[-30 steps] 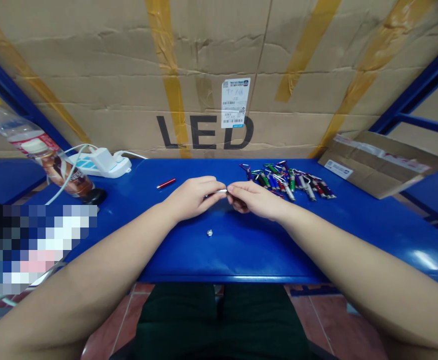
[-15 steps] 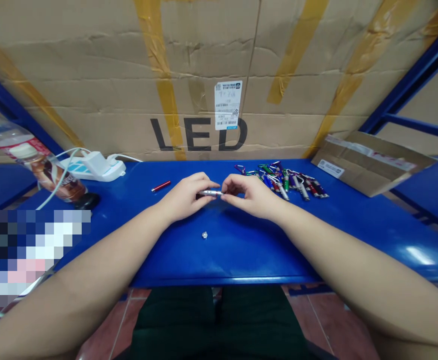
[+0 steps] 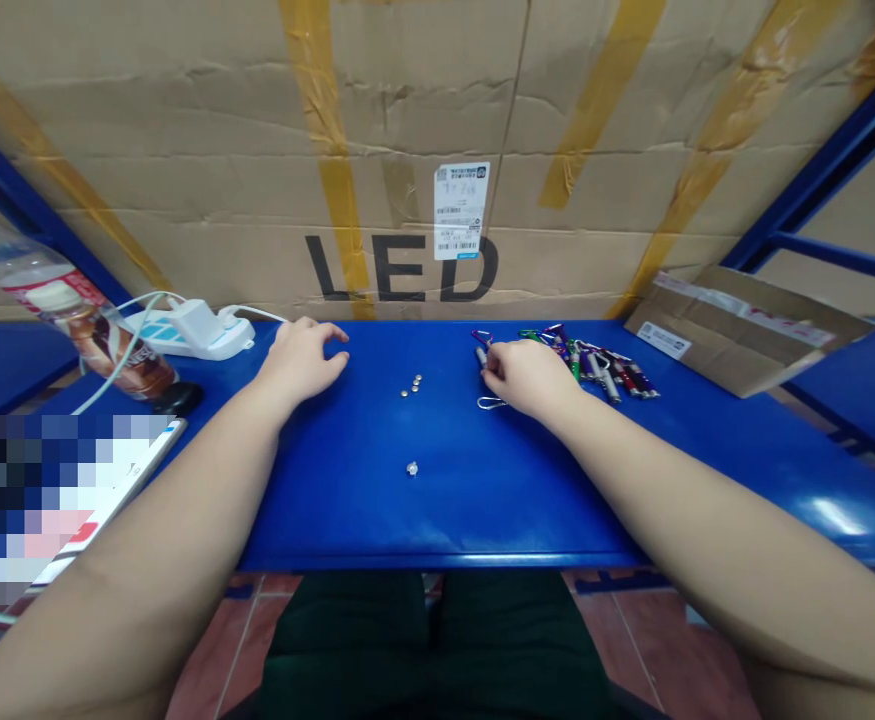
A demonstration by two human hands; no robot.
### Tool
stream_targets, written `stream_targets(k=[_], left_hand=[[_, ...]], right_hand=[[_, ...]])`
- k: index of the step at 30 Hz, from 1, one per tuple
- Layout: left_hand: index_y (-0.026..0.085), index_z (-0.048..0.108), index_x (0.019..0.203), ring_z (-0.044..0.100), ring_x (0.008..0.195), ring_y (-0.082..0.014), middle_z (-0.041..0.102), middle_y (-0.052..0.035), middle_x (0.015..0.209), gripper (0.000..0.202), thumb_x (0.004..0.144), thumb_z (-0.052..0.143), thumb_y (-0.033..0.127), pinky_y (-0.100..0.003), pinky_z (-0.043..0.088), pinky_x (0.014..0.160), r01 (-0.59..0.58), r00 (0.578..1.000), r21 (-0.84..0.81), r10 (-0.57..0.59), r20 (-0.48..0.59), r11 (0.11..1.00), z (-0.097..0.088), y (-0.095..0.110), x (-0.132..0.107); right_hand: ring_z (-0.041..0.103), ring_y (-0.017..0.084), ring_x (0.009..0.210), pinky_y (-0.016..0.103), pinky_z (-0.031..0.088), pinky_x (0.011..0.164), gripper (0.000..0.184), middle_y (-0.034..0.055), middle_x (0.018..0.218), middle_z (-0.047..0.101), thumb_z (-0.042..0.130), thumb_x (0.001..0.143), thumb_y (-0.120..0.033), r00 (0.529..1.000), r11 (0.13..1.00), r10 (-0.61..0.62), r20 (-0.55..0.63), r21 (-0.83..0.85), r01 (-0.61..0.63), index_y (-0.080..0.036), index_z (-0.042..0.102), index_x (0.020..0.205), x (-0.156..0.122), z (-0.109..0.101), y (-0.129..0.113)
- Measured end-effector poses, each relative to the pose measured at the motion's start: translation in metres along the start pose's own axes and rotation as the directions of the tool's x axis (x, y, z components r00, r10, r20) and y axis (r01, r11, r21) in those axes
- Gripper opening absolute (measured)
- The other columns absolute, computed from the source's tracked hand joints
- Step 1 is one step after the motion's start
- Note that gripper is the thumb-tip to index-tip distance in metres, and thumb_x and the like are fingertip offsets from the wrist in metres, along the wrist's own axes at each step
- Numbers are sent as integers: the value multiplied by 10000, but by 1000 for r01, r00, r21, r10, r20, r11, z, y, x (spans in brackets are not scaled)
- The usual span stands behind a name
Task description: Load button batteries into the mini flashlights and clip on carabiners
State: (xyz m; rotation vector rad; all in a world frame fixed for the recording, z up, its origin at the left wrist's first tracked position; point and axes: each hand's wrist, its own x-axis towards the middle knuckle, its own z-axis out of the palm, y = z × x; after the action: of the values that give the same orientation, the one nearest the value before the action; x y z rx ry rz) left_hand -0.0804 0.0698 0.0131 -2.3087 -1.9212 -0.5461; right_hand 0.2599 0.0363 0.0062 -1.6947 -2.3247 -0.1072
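Over the blue counter (image 3: 437, 510), the two hands are seen well apart. The left hand (image 3: 302, 362) is spread open and empty, fingers curved down at the counter's far edge, left of centre. The right hand (image 3: 531, 378) is brought down at the near left end of a heap of keychain flashlights (image 3: 606, 372), its fingers (image 3: 491, 368) curled in against the heap. Whether anything is pinched there cannot be told, since the fingertips are hidden among the metal bodies.

Just below that hand, a thin silver wire loop (image 3: 491, 403) is seen lying on the counter. The heap itself is made up of slim metallic flashlights in red, purple, green and blue, with coloured carabiner clips tangled among them. Between the hands, three small silver button cells (image 3: 411, 385) are grouped in a little cluster, and a single button cell (image 3: 412, 468) is set apart nearer the front edge.

Further left, a white power strip (image 3: 189, 335) with a plugged-in charger is placed at the back of the counter, and a black computer mouse (image 3: 179, 398) is seen beside a tilted plastic bottle (image 3: 69, 300). A pixelated patch (image 3: 54, 500) covers the lower left. At the right, a flattened cardboard mailer (image 3: 744, 332) lies on the counter's far corner, while a large taped carton (image 3: 399, 170) printed "LED" stands behind everything.
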Motion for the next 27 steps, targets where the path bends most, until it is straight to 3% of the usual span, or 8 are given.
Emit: stream_targets(k=[3, 6, 9, 12, 17, 22, 27], left_hand=[[226, 730, 1179, 654, 1043, -327, 733, -114, 1078, 401, 836, 671, 426, -442, 531, 939, 33, 978, 41, -40, 204, 999, 1, -8, 3], [214, 737, 1130, 695, 886, -287, 768, -85, 961, 330, 839, 641, 339, -388, 542, 814, 45, 940, 0, -42, 339, 999, 0, -7, 4], [216, 746, 1065, 701, 912, -289, 770, -81, 987, 270, 861, 599, 313, -404, 542, 828, -12, 943, -103, 45, 328, 995, -2, 1, 2], [213, 723, 1062, 694, 966, -265, 755, -80, 1052, 265, 883, 567, 330, -414, 545, 901, -154, 938, -302, 235, 255, 941, -5, 14, -2], [211, 676, 1022, 672, 1037, -255, 711, -79, 1105, 216, 895, 575, 353, -438, 539, 965, -324, 895, -506, 432, 111, 799, -7, 33, -9], [207, 674, 1009, 670, 1054, -251, 697, -80, 1111, 196, 906, 594, 353, -422, 559, 935, -332, 886, -581, 457, 77, 743, -6, 40, -11], [209, 690, 1040, 668, 1076, -249, 715, -71, 1110, 174, 934, 604, 317, -430, 523, 979, -414, 866, -536, 499, 17, 736, -5, 42, -12]], right_hand=[[609, 279, 753, 387, 431, 654, 189, 117, 765, 673, 601, 929, -309, 998, 997, 64, 2, -44, -64, -188, 677, 804, -2, -2, -4], [633, 304, 904, 427, 491, 797, 195, 147, 929, 725, 594, 954, -283, 992, 993, -117, -42, 2, 117, -154, 732, 1001, -2, -2, -13], [603, 307, 1085, 461, 456, 1001, 359, 164, 1227, 712, 531, 1014, -249, 925, 926, -376, -53, 19, 378, -127, 684, 1316, -2, 4, -29], [568, 306, 1124, 484, 421, 1038, 442, 149, 1319, 679, 428, 1085, -299, 896, 896, -444, 6, -16, 444, -160, 604, 1466, -3, 11, -45], [552, 304, 1133, 467, 409, 1019, 423, 147, 1285, 683, 404, 1100, -302, 899, 897, -432, 73, -65, 437, -165, 658, 1409, -5, 15, -53], [618, 276, 1073, 413, 425, 1028, 245, 125, 1124, 734, 551, 1026, -206, 911, 913, -399, 105, -47, 405, -152, 760, 1141, 0, 4, -46], [676, 237, 989, 345, 487, 950, 134, 110, 1050, 738, 607, 968, -128, 906, 921, -390, 166, 56, 387, -149, 739, 966, -2, -8, -44]])
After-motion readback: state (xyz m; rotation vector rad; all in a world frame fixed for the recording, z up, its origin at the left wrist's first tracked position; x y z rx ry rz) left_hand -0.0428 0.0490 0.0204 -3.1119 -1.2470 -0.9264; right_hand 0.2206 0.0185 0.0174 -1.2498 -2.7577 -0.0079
